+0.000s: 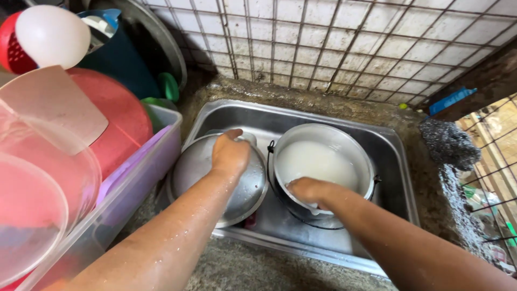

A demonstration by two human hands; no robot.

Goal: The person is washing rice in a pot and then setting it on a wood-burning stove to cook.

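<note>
A steel sink (pixel 396 161) is set into a rough stone counter. In it, on the right, stands a metal pot (pixel 344 143) with black handles, holding cloudy white water. My right hand (pixel 312 193) dips into the pot at its near rim, fingers partly under the water. On the left lies a round metal lid (pixel 191 167), dome up. My left hand (pixel 230 153) rests on top of the lid, fingers curled around a small metal item at its far edge, which is mostly hidden.
A clear plastic bin (pixel 134 183) at the left holds red and pink plastic dishes, a blue jug (pixel 116 51) and green pieces. A steel wool scrubber (pixel 448 143) lies on the counter at the right. Tiled wall with wire grid stands behind.
</note>
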